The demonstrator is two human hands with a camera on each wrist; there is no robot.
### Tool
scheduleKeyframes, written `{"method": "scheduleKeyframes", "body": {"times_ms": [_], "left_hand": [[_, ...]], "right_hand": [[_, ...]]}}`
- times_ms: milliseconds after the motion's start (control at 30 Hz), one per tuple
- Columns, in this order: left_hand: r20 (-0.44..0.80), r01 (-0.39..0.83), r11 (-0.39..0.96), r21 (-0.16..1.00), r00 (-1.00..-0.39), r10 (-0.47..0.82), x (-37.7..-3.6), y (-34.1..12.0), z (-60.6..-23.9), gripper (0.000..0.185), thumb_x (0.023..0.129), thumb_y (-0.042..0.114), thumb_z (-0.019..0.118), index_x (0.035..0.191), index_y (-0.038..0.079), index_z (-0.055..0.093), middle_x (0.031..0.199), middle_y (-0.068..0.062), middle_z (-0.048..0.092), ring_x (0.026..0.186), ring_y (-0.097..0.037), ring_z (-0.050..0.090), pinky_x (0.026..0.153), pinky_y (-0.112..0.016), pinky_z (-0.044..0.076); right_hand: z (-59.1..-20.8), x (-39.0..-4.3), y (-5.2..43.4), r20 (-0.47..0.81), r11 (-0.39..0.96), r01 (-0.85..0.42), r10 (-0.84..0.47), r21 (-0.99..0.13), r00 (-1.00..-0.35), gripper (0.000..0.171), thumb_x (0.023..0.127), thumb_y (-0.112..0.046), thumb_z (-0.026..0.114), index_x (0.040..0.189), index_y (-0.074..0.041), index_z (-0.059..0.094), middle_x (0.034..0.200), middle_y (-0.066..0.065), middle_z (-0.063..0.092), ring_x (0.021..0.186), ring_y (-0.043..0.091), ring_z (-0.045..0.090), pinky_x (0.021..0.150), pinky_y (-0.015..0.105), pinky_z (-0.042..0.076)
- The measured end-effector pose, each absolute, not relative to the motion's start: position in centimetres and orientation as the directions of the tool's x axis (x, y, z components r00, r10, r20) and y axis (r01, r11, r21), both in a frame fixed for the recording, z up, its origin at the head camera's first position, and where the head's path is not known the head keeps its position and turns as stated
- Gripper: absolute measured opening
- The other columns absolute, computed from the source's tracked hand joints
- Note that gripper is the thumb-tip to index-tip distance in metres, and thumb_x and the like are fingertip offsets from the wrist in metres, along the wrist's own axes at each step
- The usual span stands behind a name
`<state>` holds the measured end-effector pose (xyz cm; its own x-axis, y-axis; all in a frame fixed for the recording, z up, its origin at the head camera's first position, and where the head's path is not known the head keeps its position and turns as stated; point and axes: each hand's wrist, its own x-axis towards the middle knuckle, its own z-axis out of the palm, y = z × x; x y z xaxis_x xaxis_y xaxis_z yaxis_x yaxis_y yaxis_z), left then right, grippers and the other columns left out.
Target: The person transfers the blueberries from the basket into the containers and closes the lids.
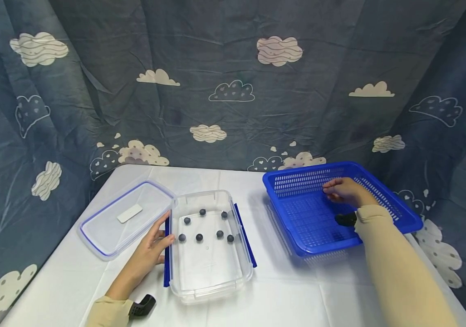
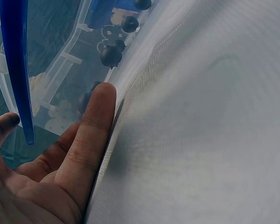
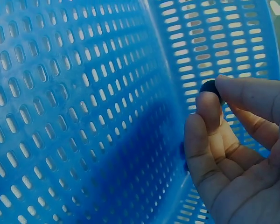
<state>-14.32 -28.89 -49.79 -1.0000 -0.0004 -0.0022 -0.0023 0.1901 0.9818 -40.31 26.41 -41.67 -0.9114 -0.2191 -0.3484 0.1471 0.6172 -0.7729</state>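
a small dark ball (image 3: 209,87) is pinched by the right hand (image 1: 345,190) inside the blue basket (image 1: 380,186), well right of the clear container (image 1: 212,272) steadied by the spread left hand (image 1: 151,250).

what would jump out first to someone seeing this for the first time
The bright blue basket at the table's right, where the right hand pinches a small dark ball over it. Next, the clear container at centre with seven dark balls inside, the left hand resting against its side.
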Motion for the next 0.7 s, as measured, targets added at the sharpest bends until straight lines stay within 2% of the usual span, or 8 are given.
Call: {"method": "scheduleKeyframes", "body": {"times_ms": [200,400,700], "left_hand": [[0.0,-0.001,0.188,0.982,-1.0,-0.003,-14.3,-28.9,-49.8,0.071,0.11,0.023,0.06,0.172,0.032,0.025,0.137,-0.032,0.053,0.104,-0.026,0.066,0.075,-0.036,0.066],[-0.002,-0.003,0.189,0.982,-1.0,-0.004,-14.3,-28.9,-49.8,0.072,0.11,0.024,0.06,0.172,0.033,0.025,0.138,-0.032,0.053,0.103,-0.027,0.067,0.075,-0.037,0.066],[-0.004,-0.004,0.191,0.982,-1.0,-0.003,-14.2,-28.9,-49.8,0.071,0.11,0.025,0.06,0.171,0.035,0.025,0.138,-0.031,0.053,0.108,-0.029,0.066,0.078,-0.037,0.066]], "right_hand": [[-41.5,-40.1,26.1,-0.29,0.658,0.081,-0.216,-0.748,-0.932,0.04,0.112,-0.022,0.06,0.138,0.008,0.056,0.101,0.001,0.066,0.093,0.016,0.059,0.082,0.029,0.056],[-41.2,-39.7,25.2,-0.2,0.656,-0.01,-0.244,-0.754,-0.949,0.041,0.11,-0.023,0.063,0.137,0.007,0.057,0.097,0.001,0.063,0.088,0.017,0.059,0.075,0.028,0.053],[-39.7,-38.4,22.9,-0.119,0.638,-0.098,-0.288,-0.764,-0.95,0.042,0.109,-0.028,0.066,0.137,0.002,0.059,0.109,0.004,0.066,0.096,0.017,0.062,0.088,0.026,0.061]]}}
